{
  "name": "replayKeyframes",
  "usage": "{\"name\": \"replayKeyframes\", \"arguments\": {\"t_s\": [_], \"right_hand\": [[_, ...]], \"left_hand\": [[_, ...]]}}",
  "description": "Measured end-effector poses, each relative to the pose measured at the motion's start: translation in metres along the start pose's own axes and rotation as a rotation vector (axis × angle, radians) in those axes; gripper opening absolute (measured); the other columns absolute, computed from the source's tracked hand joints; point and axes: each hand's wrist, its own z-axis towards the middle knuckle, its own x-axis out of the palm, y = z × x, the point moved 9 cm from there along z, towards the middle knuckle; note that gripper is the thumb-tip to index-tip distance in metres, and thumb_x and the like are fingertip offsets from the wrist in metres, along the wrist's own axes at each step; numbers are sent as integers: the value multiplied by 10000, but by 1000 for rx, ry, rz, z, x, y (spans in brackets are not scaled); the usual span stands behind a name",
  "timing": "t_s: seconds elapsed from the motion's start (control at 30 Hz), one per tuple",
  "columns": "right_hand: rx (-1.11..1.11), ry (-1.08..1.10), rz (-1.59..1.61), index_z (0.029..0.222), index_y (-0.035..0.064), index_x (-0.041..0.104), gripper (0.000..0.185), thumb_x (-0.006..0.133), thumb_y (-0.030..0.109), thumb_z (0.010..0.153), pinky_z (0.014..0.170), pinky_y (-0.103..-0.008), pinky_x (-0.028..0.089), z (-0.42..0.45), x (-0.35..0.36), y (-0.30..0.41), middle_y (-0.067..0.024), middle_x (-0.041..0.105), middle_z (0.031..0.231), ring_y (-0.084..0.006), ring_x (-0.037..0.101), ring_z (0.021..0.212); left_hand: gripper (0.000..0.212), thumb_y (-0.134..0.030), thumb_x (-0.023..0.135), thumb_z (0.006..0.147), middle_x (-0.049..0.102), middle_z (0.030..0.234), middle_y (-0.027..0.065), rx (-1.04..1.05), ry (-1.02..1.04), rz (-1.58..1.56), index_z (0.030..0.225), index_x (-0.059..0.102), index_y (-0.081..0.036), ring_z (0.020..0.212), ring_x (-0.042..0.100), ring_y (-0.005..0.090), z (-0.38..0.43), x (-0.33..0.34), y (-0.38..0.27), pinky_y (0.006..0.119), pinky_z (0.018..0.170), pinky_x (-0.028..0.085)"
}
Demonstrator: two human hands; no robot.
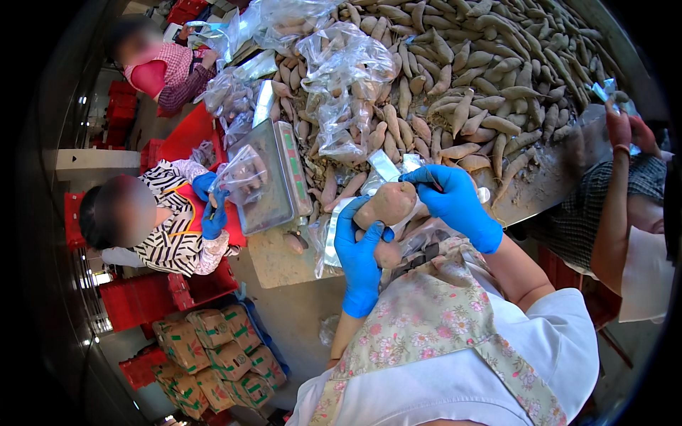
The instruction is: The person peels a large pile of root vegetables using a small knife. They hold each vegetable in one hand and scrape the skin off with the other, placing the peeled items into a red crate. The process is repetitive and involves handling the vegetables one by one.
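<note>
My left hand (362, 253), in a blue glove, grips a large, soil-dusted sweet potato (386, 203). A second rounded sweet potato (388, 254) sits just below it by my thumb; whether my palm also bears that one, I cannot tell. At the upper right end of the large root are the bunched fingertips of my right hand (453, 199), gloved in blue too. Something thin and dark shows between those fingers, too small to name. Behind my hands, clear plastic bags (421, 234) with sweet potatoes lie along the table's near edge.
A big heap of sweet potatoes (479, 80) covers the table (282, 261). Filled clear bags (346, 69) rest on it, beside a weighing scale (266, 175). Co-workers (176, 213) handle roots at the left and right. Cartons (224, 351) and red crates (136, 301) stand lower left.
</note>
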Motion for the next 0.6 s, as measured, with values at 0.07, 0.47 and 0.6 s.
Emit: {"name": "replayKeyframes", "arguments": {"t_s": [0.07,0.47,0.6], "right_hand": [[207,21,179,1070,24,612,259,569,145,846,574,-218,416,-5,3,-18,-10,555,698,-60,482,632],[268,89,405,1104,27,559,337,570,279,880,540,-199,383,-12,20,-36,17,504,708,-55,439,612],[190,62,349,1161,38,543,306,485,232,931,521,-193,356,-8,19,-43,24,482,679,-50,418,593]], "left_hand": [[375,74,568,783,542,1023,109,38,-23,67,1141,488,0,715,551,172,1,-1,-3,288,609,484],[497,-132,583,837,561,1045,136,-35,90,-93,1277,410,19,671,556,155,9,12,4,266,549,463],[492,-160,585,836,584,971,141,-208,138,-48,1256,424,40,630,554,164,8,11,24,273,510,453]]}}
